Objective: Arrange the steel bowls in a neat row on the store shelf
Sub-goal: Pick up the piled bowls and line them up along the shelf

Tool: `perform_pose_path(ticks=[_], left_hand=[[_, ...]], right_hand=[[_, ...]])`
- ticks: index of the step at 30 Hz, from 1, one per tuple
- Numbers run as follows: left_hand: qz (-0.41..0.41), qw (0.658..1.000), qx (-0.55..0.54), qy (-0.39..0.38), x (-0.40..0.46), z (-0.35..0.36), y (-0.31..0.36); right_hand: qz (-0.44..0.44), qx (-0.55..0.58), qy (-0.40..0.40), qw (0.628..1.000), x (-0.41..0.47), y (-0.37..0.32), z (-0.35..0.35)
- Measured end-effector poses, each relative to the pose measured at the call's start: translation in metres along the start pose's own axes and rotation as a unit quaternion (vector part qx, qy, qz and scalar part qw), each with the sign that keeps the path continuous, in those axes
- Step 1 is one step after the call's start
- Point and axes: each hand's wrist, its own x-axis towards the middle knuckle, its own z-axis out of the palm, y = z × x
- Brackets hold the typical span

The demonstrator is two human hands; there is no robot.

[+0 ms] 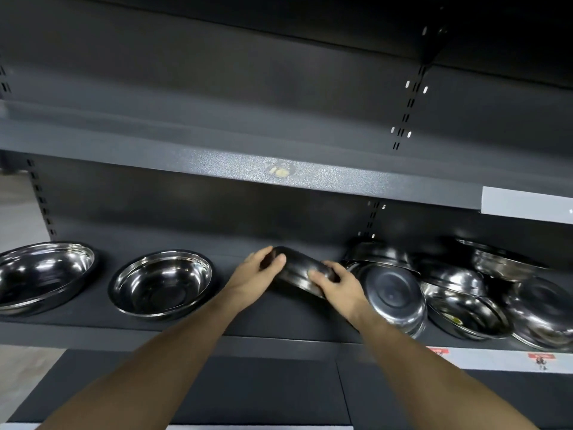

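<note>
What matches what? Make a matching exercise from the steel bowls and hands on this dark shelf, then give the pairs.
Things:
1. far-left round steel bowl
2. tilted steel bowl at centre
3. overturned steel bowl
4. left hand

States:
A. base facing the camera, leaning in the right-hand pile
B. grips the tilted bowl's left rim
C. upright, open side up
D. held by both hands

Pairs: 1-C, 2-D, 3-A, 4-B

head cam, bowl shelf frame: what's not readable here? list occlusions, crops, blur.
1. Held bowl, head view: tilted and motion-blurred; left hand and right hand cover its ends, so the inside is unseen.
2. Bowl pile, head view: bowls overlap and the right edge crops it; count unclear.
3. Leftmost bowl: cut by the left edge.
4. Red price tags on the shelf lip: print too small.
</note>
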Motion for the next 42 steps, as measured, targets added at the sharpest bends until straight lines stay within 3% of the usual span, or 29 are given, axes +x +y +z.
perform_pose_path(ticks=[3,6,11,17,21,24,32,37,42], left_hand=[[-0.005,0.998,-0.064,0.025,0.002,-0.011,0.012],[0.0,0.994,-0.106,0.035,0.004,-0.02,0.015],[0.018,0.997,-0.002,0.071,0.01,-0.023,0.006],[-0.042,0.99,0.028,0.131,0.018,-0.029,-0.014],[-0.096,0.988,0.008,0.124,0.013,-0.018,-0.029],[-0.102,0.989,0.021,0.105,0.01,-0.016,-0.035],[-0.088,0.99,0.008,0.106,0.014,-0.017,-0.04],[-0.081,0.991,-0.008,0.11,0.017,-0.018,-0.038],[-0.067,0.99,0.019,0.124,0.022,-0.03,-0.032]], right_hand=[[0.092,0.109,-0.075,0.987,0.007,-0.007,-0.007],[0.153,0.136,-0.134,0.97,0.011,-0.012,-0.011],[0.247,0.199,-0.191,0.929,0.018,-0.008,-0.007],[0.202,0.331,-0.096,0.917,0.019,-0.001,0.006],[0.111,0.263,0.004,0.958,0.017,-0.002,0.026],[0.101,0.207,0.0,0.973,0.013,-0.001,0.03],[0.085,0.161,0.017,0.983,0.017,0.009,0.031],[0.114,0.096,0.116,0.982,0.022,0.004,0.03],[0.107,0.081,0.159,0.978,0.023,-0.003,0.026]])
